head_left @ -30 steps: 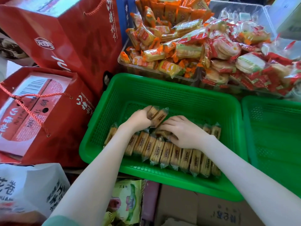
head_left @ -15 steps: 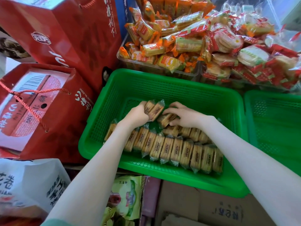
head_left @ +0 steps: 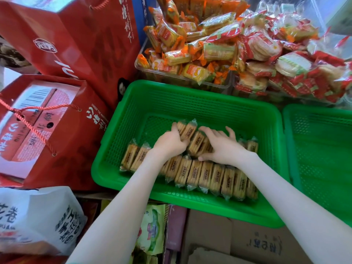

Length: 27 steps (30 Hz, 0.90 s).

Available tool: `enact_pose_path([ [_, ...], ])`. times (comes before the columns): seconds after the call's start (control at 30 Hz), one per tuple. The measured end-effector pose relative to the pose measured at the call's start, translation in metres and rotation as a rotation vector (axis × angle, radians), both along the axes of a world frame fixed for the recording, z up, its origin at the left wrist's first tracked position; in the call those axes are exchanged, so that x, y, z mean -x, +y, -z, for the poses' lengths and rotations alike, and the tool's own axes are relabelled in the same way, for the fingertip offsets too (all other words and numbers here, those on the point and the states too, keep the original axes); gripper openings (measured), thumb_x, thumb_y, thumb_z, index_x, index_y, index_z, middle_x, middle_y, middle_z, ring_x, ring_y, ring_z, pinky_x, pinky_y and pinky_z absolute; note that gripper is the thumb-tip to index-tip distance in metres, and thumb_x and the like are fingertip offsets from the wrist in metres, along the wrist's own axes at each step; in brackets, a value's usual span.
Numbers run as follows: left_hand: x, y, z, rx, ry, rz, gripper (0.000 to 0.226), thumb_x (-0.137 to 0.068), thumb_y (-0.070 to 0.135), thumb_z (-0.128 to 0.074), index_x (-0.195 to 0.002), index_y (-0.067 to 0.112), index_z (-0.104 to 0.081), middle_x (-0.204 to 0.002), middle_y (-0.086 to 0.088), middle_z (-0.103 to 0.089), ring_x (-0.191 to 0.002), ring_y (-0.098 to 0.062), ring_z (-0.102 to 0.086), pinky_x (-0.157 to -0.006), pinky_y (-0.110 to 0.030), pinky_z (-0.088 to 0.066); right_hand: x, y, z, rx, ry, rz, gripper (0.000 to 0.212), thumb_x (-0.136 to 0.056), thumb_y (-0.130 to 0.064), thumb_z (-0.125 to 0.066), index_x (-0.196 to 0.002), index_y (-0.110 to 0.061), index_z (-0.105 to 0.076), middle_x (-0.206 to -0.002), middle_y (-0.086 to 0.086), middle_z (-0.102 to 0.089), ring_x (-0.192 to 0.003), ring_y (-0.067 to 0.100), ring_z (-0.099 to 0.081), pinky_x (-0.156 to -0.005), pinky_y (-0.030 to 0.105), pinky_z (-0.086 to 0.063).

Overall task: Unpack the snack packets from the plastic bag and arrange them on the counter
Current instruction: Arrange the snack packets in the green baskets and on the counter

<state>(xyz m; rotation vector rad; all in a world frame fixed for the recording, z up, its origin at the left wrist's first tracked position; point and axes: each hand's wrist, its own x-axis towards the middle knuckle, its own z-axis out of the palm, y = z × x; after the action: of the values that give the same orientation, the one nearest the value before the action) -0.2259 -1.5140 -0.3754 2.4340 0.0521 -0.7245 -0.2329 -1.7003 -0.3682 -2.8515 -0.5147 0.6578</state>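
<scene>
Atop packets (head_left: 196, 142), right hand (head_left: 222, 147) now flatter

Your right hand (head_left: 222, 147) left the near row a second ago and went up beside your left hand (head_left: 169, 143). Half a second ago it pinched one packet; now its fingers splay across the loose biscuit packets (head_left: 196, 142).
</scene>
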Motion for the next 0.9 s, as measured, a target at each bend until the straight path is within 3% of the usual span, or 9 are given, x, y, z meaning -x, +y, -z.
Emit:
enact_pose_path([
  [0.1, 0.003, -0.003, 0.004, -0.039, 0.016, 0.022, 0.107, -0.086, 0.058, -0.06, -0.153, 0.013, 0.011, -0.14, -0.02, -0.043, -0.108, -0.031, -0.059, -0.084, -0.04, -0.054, 0.0, 0.001, -0.002, -0.053, -0.001, 0.019, 0.088, -0.084, -0.049, -0.065, -0.151, -0.028, -0.01, -0.15, 0.004, -0.037, -0.138, 0.025, -0.034, -0.116, 0.048, 0.002],
  [0.17, 0.006, -0.004, 0.005, -0.061, 0.019, 0.027, 0.114, -0.083, 0.06, -0.063, -0.152, 0.015, 0.016, -0.147, -0.023, -0.031, -0.116, -0.035, -0.054, -0.091, -0.044, -0.051, 0.003, -0.001, -0.003, -0.055, -0.03, 0.011, 0.088, -0.085, -0.05, -0.063, -0.151, -0.028, -0.009, -0.151, 0.003, -0.036, -0.139, 0.024, -0.032, -0.116, 0.048, 0.004],
  [0.3, 0.007, -0.006, 0.009, -0.072, 0.005, 0.017, 0.116, -0.083, 0.058, -0.064, -0.15, 0.019, 0.022, -0.149, -0.024, -0.027, -0.12, -0.037, -0.051, -0.095, -0.048, -0.049, 0.014, -0.002, -0.002, 0.016, -0.165, 0.021, 0.095, -0.081, -0.055, -0.062, -0.151, -0.027, -0.003, -0.152, 0.003, -0.033, -0.141, 0.024, -0.026, -0.116, 0.052, 0.007],
  [0.43, 0.007, -0.007, 0.012, -0.037, -0.004, -0.001, 0.109, -0.085, 0.056, -0.063, -0.149, 0.032, 0.022, -0.148, -0.023, -0.027, -0.12, -0.04, -0.049, -0.097, -0.051, -0.047, 0.015, 0.009, 0.002, 0.086, -0.191, 0.04, 0.095, -0.078, -0.063, -0.06, -0.149, -0.024, -0.011, -0.148, 0.005, -0.039, -0.137, 0.027, -0.035, -0.116, 0.055, 0.002],
  [0.6, 0.007, -0.001, 0.016, -0.003, -0.053, -0.075, 0.094, -0.09, 0.05, -0.058, -0.151, 0.039, 0.013, -0.148, -0.021, -0.027, -0.119, -0.042, -0.05, -0.097, -0.052, -0.046, 0.006, 0.022, 0.014, -0.032, -0.191, 0.097, 0.082, -0.082, -0.048, -0.065, -0.145, -0.021, -0.019, -0.145, 0.006, -0.041, -0.131, 0.03, -0.04, -0.113, 0.045, -0.02],
  [0.73, 0.007, -0.002, 0.016, -0.012, -0.048, -0.04, 0.094, -0.09, 0.051, -0.057, -0.15, 0.039, 0.014, -0.146, -0.02, -0.03, -0.118, -0.04, -0.05, -0.096, -0.053, -0.047, 0.004, 0.021, 0.013, -0.018, -0.158, 0.103, 0.088, -0.081, -0.043, -0.068, -0.147, -0.018, -0.015, -0.142, 0.008, -0.042, -0.128, 0.031, -0.04, -0.109, 0.042, -0.026],
  [0.9, 0.012, -0.012, 0.01, -0.059, -0.033, 0.09, 0.09, -0.096, 0.042, -0.052, -0.152, 0.028, 0.016, -0.144, -0.024, -0.033, -0.11, -0.037, -0.056, -0.091, -0.046, -0.051, 0.012, 0.006, 0.009, -0.008, -0.148, 0.071, 0.093, -0.082, -0.044, -0.066, -0.151, -0.018, -0.011, -0.15, 0.007, -0.033, -0.135, 0.028, -0.031, -0.114, 0.042, -0.015],
])
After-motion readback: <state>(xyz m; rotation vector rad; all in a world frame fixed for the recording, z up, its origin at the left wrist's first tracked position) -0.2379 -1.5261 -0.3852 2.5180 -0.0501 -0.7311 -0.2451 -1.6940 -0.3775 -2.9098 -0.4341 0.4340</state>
